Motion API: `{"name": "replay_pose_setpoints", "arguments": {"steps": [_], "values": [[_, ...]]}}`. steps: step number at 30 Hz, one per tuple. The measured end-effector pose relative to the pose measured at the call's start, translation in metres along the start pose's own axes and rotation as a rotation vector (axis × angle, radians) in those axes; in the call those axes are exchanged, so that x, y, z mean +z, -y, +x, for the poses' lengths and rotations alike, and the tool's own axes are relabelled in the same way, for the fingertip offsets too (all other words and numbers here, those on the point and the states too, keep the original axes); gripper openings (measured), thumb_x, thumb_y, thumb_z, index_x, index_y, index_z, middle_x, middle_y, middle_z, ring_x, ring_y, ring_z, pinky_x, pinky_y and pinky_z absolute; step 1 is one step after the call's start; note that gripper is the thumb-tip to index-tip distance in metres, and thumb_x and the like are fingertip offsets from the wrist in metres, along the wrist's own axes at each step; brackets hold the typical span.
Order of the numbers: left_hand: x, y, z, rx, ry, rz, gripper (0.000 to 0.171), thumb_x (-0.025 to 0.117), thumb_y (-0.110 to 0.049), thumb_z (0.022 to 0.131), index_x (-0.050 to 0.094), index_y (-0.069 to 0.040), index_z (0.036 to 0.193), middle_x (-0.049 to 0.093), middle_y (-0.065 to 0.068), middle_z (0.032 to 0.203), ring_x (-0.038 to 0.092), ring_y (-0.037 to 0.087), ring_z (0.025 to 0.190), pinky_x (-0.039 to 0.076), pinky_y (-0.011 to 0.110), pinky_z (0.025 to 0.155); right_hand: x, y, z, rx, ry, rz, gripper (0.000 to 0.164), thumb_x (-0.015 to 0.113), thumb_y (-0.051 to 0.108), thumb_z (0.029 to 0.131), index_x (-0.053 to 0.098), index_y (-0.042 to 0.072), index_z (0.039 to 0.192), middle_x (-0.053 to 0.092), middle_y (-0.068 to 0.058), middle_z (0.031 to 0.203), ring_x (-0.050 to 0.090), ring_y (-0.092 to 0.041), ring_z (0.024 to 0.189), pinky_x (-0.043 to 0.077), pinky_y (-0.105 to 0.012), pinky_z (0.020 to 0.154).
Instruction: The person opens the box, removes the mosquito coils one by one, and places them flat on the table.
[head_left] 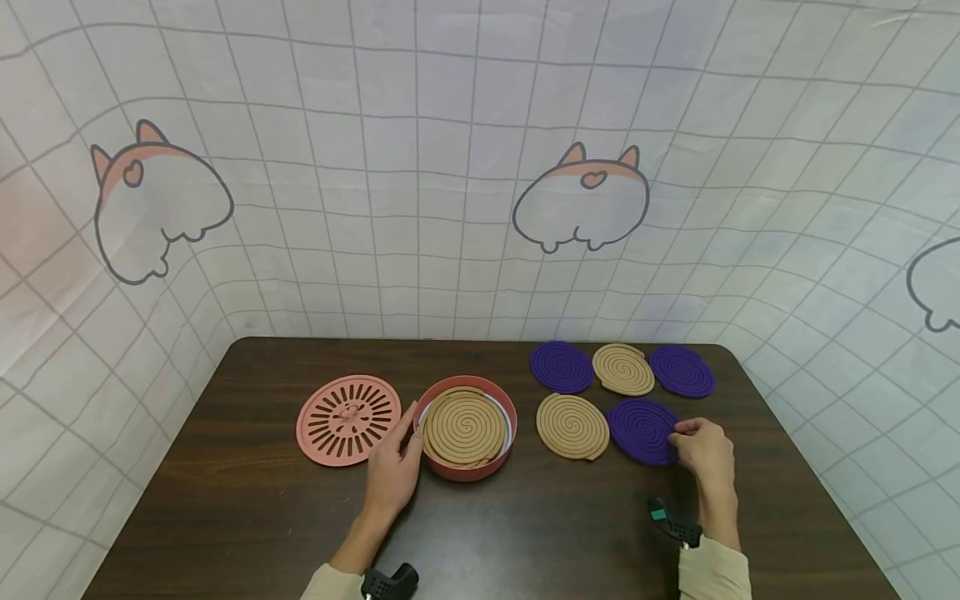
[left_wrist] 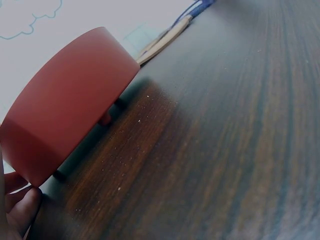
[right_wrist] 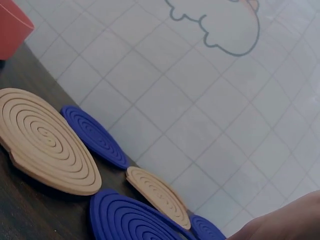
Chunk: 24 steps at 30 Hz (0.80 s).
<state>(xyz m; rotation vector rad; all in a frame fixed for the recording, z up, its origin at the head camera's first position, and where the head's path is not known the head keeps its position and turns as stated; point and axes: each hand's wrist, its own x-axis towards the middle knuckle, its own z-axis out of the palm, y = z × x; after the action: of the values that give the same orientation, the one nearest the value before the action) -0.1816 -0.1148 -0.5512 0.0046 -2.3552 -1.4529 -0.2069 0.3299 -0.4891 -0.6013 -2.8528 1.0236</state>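
My left hand (head_left: 393,471) holds the left side of a round red mosquito coil box (head_left: 468,475), its fingers along the wall. In the left wrist view the fingers (left_wrist: 25,210) show at the box's lower edge. A tan mosquito coil (head_left: 465,427) lies inside, with a pale lining beside it. On the right, my right hand (head_left: 705,454) pinches the right edge of a purple mosquito coil (head_left: 641,431) at the table. Its neighbour on the left is a tan coil (head_left: 572,426). Only a strip of the right hand shows in the right wrist view.
Left of the box lies a pink slotted lid (head_left: 348,420). Along the back edge are a purple coil (head_left: 561,367), a tan coil (head_left: 623,369) and another purple coil (head_left: 681,371). A gridded white curtain (head_left: 480,208) surrounds the dark wooden table (head_left: 247,467).
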Motion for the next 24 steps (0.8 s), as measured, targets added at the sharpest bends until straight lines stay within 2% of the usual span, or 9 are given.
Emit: {"name": "replay_pose_setpoints", "arguments": {"steps": [2,4,10,14,17,24], "values": [[0.000,0.000,0.000,0.002,0.000,0.002,0.046,0.057,-0.016,0.100,0.055,-0.014,0.145,0.058,0.008,0.145,0.059,0.027,0.129,0.051,0.052,0.098,0.000,0.002,0.000,-0.002,-0.001,-0.035,0.030,0.063,0.015,0.090,0.067,-0.008,0.109,0.069,-0.029,0.110,0.061,-0.051,0.101,0.050,-0.054,0.081],[0.000,0.001,0.000,0.000,0.002,0.001,0.046,0.056,-0.017,0.100,0.055,-0.015,0.145,0.058,0.007,0.145,0.059,0.026,0.130,0.051,0.052,0.099,0.000,0.003,-0.001,-0.001,0.001,-0.040,0.031,0.062,0.015,0.090,0.067,-0.008,0.110,0.067,-0.031,0.114,0.055,-0.056,0.110,0.046,-0.059,0.086],[0.000,0.001,0.000,-0.021,0.013,0.005,0.046,0.056,-0.018,0.100,0.055,-0.017,0.146,0.057,0.004,0.146,0.058,0.022,0.130,0.051,0.049,0.100,0.001,0.005,-0.002,-0.009,-0.008,-0.032,0.034,0.062,0.017,0.090,0.066,-0.008,0.112,0.068,-0.031,0.111,0.057,-0.053,0.108,0.046,-0.058,0.085],[-0.001,0.001,0.000,-0.021,0.011,0.018,0.046,0.055,-0.018,0.100,0.054,-0.017,0.146,0.057,0.004,0.146,0.064,0.018,0.115,0.052,0.042,0.091,0.003,0.006,-0.001,-0.022,-0.029,-0.025,0.034,0.061,0.018,0.091,0.065,-0.008,0.114,0.068,-0.030,0.111,0.057,-0.053,0.109,0.045,-0.059,0.087],[0.000,0.001,0.000,-0.017,0.005,0.024,0.046,0.055,-0.017,0.100,0.054,-0.017,0.146,0.058,0.003,0.145,0.064,0.015,0.108,0.049,0.040,0.085,0.004,0.008,-0.001,-0.031,-0.050,-0.016,0.034,0.061,0.018,0.093,0.065,-0.008,0.114,0.067,-0.030,0.112,0.057,-0.053,0.110,0.045,-0.059,0.088],[0.000,0.001,0.000,-0.009,-0.001,0.010,0.046,0.056,-0.015,0.099,0.055,-0.017,0.146,0.058,0.005,0.145,0.062,0.022,0.125,0.052,0.048,0.095,0.005,0.018,-0.003,-0.060,-0.114,0.037,0.035,0.058,0.019,0.095,0.063,-0.007,0.119,0.066,-0.031,0.115,0.058,-0.050,0.111,0.045,-0.058,0.091]]}}
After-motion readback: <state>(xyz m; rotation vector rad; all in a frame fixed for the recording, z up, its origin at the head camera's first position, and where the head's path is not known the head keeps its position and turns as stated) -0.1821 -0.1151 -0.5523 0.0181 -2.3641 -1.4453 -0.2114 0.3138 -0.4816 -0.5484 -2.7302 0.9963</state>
